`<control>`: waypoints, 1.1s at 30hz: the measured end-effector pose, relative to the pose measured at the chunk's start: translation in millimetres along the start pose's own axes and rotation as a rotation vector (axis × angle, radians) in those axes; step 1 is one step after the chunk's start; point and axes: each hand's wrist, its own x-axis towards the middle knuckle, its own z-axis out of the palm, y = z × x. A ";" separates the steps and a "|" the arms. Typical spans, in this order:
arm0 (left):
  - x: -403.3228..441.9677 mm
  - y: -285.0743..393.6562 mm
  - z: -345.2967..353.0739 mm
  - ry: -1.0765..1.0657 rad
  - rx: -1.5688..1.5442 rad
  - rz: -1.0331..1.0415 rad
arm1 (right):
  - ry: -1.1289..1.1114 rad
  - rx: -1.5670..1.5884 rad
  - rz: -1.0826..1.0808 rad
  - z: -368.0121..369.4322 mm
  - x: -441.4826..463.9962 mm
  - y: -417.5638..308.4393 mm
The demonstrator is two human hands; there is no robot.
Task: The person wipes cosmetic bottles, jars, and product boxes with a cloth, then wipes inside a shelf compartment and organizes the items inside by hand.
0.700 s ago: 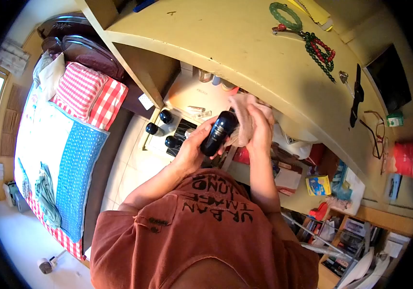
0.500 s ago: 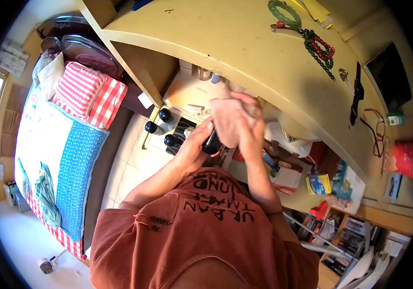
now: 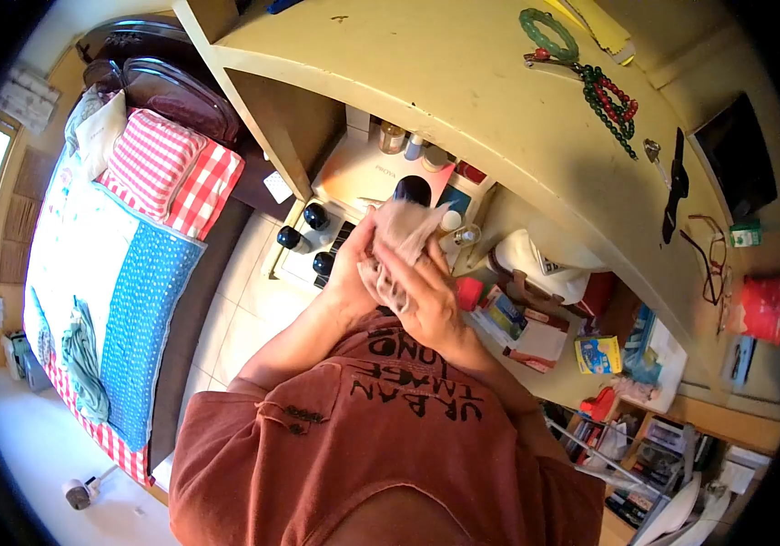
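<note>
A crumpled pale pink cloth (image 3: 401, 227) is bunched between my two hands, in front of my chest. My left hand (image 3: 350, 280) curls round it from the left, fingers closed. From the other side, my right hand (image 3: 433, 305) presses the cloth with its fingers bent. A round black cap (image 3: 413, 189) sticks out past the cloth's far end; the body of its bottle is covered by cloth and fingers. Left of my hands stand several black-capped bottles, among them one bottle (image 3: 315, 217) and another (image 3: 324, 264), on a low surface.
A yellow shelf (image 3: 463, 82) arches overhead, carrying a green bangle (image 3: 549, 35), beads (image 3: 610, 100), a watch (image 3: 677, 187) and glasses (image 3: 710, 259). Below are a peach box (image 3: 381, 173), small jars and a white bag (image 3: 536, 259). A bed (image 3: 108, 300) lies left.
My hands and the cloth have shifted left and drawn together. The black end, near my chest before, now points away from me. My right hand has come lower over the cloth.
</note>
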 end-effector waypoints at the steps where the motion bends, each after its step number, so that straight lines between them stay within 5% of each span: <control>1: -1.2 0.7 7.1 -0.045 0.003 -0.025 | -0.019 -0.060 -0.067 -0.7 -4.2 0.4; 5: 0.6 -1.2 -3.6 0.063 0.224 0.163 | -0.029 0.051 -0.132 -15.4 -13.7 3.1; 10: 0.8 -2.5 -7.8 0.127 0.339 0.203 | 0.358 0.552 0.359 -29.4 -9.0 -17.9; 12: -1.0 -1.1 -14.0 0.217 0.298 0.065 | 0.416 0.436 0.300 -34.3 -0.9 -16.3; 18: 0.7 -12.5 -14.7 0.008 -0.030 -0.012 | 0.382 0.181 0.253 -4.5 -4.3 0.2; 20: 0.1 -13.0 -16.4 0.048 -0.071 -0.010 | 0.178 -0.248 0.281 -9.1 -0.1 5.1; 22: 0.2 -14.3 -21.8 0.069 -0.045 0.015 | -0.015 -0.330 0.349 -14.5 0.8 9.6; 26: -2.1 -16.0 -20.6 0.103 -0.020 0.005 | -0.226 -0.232 0.590 -52.9 11.5 8.7; 30: -3.7 -12.4 -30.5 0.111 0.237 -0.049 | 0.215 -0.259 0.508 -66.0 14.3 9.4; 32: -1.4 -20.1 -34.9 0.161 0.336 -0.063 | 0.164 -0.282 0.380 -55.3 11.9 19.5; 33: -0.3 -23.5 -41.1 0.197 0.413 -0.072 | 0.087 -0.042 0.548 -45.0 4.5 26.6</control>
